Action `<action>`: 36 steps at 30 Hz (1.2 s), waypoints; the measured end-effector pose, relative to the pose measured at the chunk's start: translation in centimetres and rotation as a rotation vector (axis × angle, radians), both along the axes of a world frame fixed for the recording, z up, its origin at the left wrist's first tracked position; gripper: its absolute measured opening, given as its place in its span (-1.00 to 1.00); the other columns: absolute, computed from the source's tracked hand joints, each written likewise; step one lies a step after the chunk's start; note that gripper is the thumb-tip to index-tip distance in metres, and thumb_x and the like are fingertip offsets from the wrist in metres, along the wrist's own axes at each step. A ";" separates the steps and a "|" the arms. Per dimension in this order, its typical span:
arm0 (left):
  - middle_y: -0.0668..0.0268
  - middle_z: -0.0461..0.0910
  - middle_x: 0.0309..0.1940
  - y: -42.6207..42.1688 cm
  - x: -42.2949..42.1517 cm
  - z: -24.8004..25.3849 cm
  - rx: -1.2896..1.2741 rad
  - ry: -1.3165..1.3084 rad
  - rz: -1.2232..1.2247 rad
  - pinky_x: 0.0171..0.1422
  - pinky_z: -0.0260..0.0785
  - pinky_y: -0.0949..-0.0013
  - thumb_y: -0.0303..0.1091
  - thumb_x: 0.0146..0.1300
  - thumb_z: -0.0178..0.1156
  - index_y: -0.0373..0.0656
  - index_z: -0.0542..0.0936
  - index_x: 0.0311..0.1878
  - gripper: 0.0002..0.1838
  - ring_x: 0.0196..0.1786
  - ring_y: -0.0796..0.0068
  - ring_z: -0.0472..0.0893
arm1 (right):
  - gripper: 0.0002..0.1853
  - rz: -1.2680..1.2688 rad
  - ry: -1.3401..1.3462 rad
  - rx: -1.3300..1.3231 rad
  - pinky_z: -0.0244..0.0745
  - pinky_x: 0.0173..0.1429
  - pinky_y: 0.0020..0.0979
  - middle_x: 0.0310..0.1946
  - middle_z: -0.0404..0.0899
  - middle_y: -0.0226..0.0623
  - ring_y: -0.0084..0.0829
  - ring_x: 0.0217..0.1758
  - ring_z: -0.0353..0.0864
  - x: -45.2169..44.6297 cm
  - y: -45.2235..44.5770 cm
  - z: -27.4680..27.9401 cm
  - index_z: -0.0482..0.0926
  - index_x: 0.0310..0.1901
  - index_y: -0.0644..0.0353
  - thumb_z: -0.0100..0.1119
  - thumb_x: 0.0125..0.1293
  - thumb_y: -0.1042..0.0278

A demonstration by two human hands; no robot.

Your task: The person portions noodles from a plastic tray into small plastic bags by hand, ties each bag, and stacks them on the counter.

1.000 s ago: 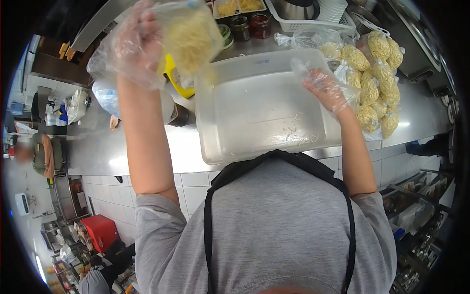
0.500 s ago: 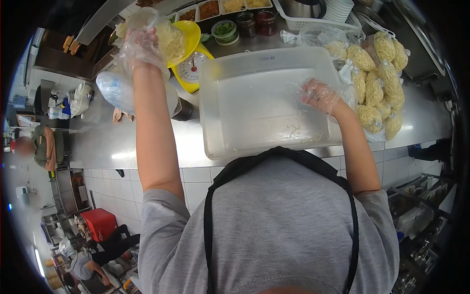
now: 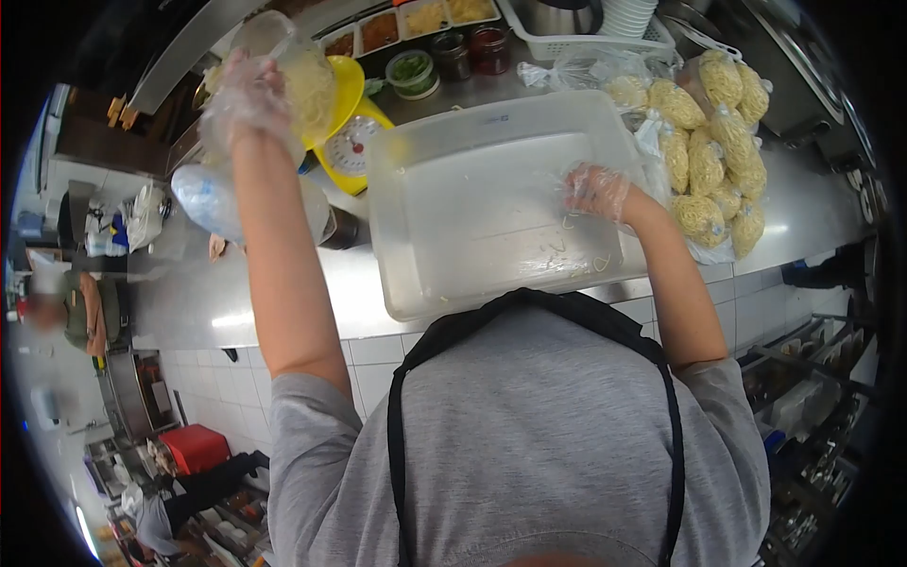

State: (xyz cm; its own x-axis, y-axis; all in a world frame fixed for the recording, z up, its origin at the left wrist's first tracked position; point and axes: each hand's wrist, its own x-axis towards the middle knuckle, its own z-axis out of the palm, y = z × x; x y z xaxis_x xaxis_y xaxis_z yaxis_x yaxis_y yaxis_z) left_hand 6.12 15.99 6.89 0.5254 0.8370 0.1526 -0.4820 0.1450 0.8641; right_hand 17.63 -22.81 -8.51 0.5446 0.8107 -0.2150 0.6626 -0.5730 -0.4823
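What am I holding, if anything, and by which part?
Your left hand is at the pale noodles by the yellow scale, but blur hides whether it grips them. Your right hand, over the clear tub, holds nothing visible.

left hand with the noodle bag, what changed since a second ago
The left hand and noodle bag moved left, to the yellow scale pan, uncovering more of the dial; whether the hand let go is unclear. The right hand shifted slightly left over the tub. The tub and noodle bundles stayed put.
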 end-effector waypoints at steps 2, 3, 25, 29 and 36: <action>0.15 0.39 -0.08 -3.6 -1.1 2.0 0.092 -0.156 -0.215 -0.40 0.33 0.57 -0.49 0.17 0.05 -0.47 0.27 0.09 -0.57 -0.43 0.54 0.41 | -0.63 0.005 0.003 -0.005 0.38 0.01 -0.23 -0.15 0.48 -0.03 -0.06 -0.09 0.49 0.2 0.0 -0.1 0.52 -0.16 0.13 0.15 0.08 0.06; 0.12 0.39 -0.04 -5.2 -1.6 2.4 0.130 -0.265 -0.342 -0.40 0.30 0.59 -0.51 0.18 0.03 -0.52 0.24 0.12 -0.54 -0.44 0.58 0.39 | -0.63 0.035 -0.001 -0.017 0.39 0.01 -0.22 -0.15 0.49 -0.03 -0.06 -0.09 0.49 0.2 0.1 -0.1 0.52 -0.17 0.13 0.15 0.08 0.06; 0.13 0.50 -0.32 -22.8 -2.6 -5.6 0.970 0.669 -0.766 -0.17 0.33 0.26 -0.16 0.07 0.17 -0.19 0.47 -0.10 -0.61 -0.31 0.27 0.50 | 0.00 -0.347 -0.140 1.101 -0.11 0.39 -0.28 0.34 -0.15 -0.09 -0.19 0.41 -0.20 -3.2 9.0 6.2 -0.21 0.34 0.11 0.32 0.01 0.17; 0.00 0.50 -0.40 -22.3 -2.0 -7.0 1.027 0.717 -0.658 -0.19 0.32 0.16 -0.18 0.12 0.05 -0.22 0.47 -0.15 -0.67 -0.33 0.05 0.50 | 0.11 -0.536 0.360 1.263 -0.10 0.38 -0.21 0.28 -0.13 0.09 -0.08 0.38 -0.14 -2.6 10.1 5.8 -0.18 0.31 0.31 0.37 -0.10 -0.03; -0.03 0.50 -0.28 -22.3 -1.5 -8.0 1.387 0.737 -0.736 -0.12 0.29 0.09 -0.30 0.09 -0.01 -0.25 0.48 -0.21 -0.73 -0.22 -0.01 0.48 | -0.04 -0.439 -0.141 1.393 -0.17 0.37 -0.11 0.34 -0.17 0.05 0.05 0.38 -0.20 0.4 8.9 8.1 -0.01 0.31 0.16 0.29 -0.04 -0.07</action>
